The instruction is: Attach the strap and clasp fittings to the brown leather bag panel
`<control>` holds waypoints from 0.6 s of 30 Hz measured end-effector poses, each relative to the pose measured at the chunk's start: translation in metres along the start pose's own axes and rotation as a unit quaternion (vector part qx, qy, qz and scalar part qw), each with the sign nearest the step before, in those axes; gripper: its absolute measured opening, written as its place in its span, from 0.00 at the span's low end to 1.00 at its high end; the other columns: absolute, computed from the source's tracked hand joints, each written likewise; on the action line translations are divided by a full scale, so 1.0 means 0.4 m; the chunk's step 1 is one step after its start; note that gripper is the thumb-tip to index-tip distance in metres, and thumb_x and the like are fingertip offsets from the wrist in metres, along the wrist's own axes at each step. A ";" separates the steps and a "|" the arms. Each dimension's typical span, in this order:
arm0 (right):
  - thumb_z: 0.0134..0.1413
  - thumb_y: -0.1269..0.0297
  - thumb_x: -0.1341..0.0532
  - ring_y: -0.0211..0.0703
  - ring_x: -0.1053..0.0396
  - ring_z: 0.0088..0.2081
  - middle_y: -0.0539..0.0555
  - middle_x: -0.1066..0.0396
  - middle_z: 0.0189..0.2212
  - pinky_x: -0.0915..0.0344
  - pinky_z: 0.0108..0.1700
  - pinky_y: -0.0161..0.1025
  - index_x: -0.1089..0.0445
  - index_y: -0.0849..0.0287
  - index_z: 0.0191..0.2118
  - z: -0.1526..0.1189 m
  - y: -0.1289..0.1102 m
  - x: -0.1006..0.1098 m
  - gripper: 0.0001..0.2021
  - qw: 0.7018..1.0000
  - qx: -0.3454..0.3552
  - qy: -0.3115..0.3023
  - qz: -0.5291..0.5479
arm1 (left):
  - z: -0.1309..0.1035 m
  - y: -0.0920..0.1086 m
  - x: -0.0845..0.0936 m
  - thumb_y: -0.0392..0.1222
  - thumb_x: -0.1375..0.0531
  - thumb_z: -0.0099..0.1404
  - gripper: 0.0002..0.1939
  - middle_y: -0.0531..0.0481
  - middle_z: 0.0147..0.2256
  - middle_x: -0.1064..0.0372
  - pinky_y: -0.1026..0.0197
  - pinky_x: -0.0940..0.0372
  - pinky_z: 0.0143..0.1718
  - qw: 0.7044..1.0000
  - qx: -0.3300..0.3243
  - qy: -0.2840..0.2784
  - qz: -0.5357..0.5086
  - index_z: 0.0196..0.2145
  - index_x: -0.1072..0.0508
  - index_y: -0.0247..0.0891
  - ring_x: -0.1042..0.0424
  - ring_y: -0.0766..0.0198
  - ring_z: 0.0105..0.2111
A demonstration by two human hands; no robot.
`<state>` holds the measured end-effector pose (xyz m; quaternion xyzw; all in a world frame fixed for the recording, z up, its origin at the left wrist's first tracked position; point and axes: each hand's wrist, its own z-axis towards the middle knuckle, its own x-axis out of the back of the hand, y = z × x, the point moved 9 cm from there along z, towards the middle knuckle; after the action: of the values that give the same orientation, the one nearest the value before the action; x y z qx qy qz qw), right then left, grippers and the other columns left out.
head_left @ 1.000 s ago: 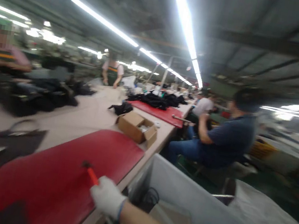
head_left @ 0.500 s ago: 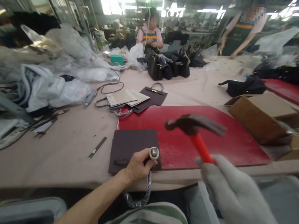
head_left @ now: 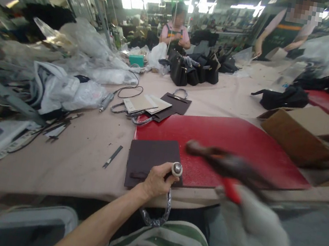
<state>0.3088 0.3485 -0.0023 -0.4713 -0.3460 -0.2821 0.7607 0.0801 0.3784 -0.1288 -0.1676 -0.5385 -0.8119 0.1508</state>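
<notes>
My bare left hand (head_left: 158, 182) is closed around an upright punch (head_left: 177, 168) with a round metal head. It stands at the right edge of a dark brown bag panel (head_left: 153, 156); its lower end is hidden by my fingers. A plastic-wrapped handle (head_left: 166, 210) hangs from the panel over the table edge. In a white knitted glove, my right hand (head_left: 256, 227) grips a claw hammer (head_left: 231, 190) by its red handle. The hammer is smeared by motion, its head raised to the right of the punch, apart from it.
A red mat (head_left: 226, 145) lies partly beneath the panel. Left of it is a thin cutter (head_left: 113, 156). Farther back are more panels with handles (head_left: 176, 104), black bags (head_left: 191, 71) and a cardboard box (head_left: 300, 134). Two people stand or sit across the table.
The hammer has tilted and dropped lower, with my gloved hand lower too. My left hand still holds the punch on the panel. The whole view has shifted slightly.
</notes>
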 end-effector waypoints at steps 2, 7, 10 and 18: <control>0.63 0.50 0.44 0.51 0.30 0.21 0.56 0.26 0.22 0.46 0.25 0.41 0.29 0.52 0.33 0.001 0.015 -0.034 0.14 0.996 -0.002 -0.074 -0.055 | 0.001 0.003 -0.004 0.35 0.37 0.65 0.07 0.46 0.40 0.22 0.59 0.30 0.45 1.000 -0.004 -0.003 -0.004 0.42 0.24 0.39 0.23 0.58 0.40; 0.67 0.49 0.49 0.51 0.28 0.25 0.56 0.28 0.24 0.49 0.27 0.40 0.32 0.54 0.36 0.034 0.131 -0.052 0.16 0.972 -0.074 -0.105 -0.198 | 0.000 0.000 -0.010 0.33 0.38 0.64 0.09 0.47 0.41 0.21 0.60 0.30 0.46 1.000 -0.019 0.007 -0.015 0.43 0.24 0.39 0.23 0.58 0.41; 0.69 0.54 0.48 0.49 0.30 0.26 0.54 0.29 0.24 0.49 0.28 0.40 0.32 0.56 0.36 0.073 0.211 -0.082 0.14 0.964 -0.093 -0.058 -0.241 | -0.001 -0.002 -0.011 0.33 0.38 0.65 0.09 0.47 0.41 0.22 0.60 0.30 0.47 0.999 -0.024 0.006 -0.020 0.43 0.24 0.38 0.23 0.59 0.41; 0.67 0.61 0.44 0.58 0.30 0.53 0.66 0.28 0.53 0.35 0.56 0.50 0.28 0.64 0.56 0.105 0.146 -0.273 0.18 0.986 0.049 0.019 -0.158 | -0.003 -0.001 0.003 0.36 0.38 0.67 0.05 0.47 0.40 0.22 0.60 0.32 0.45 1.000 -0.015 0.004 -0.019 0.42 0.25 0.37 0.25 0.60 0.40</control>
<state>0.2762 0.4213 -0.1058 -0.3677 -0.4153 -0.3903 0.7349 0.0789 0.3774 -0.1291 -0.1561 -0.5286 -0.8234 0.1348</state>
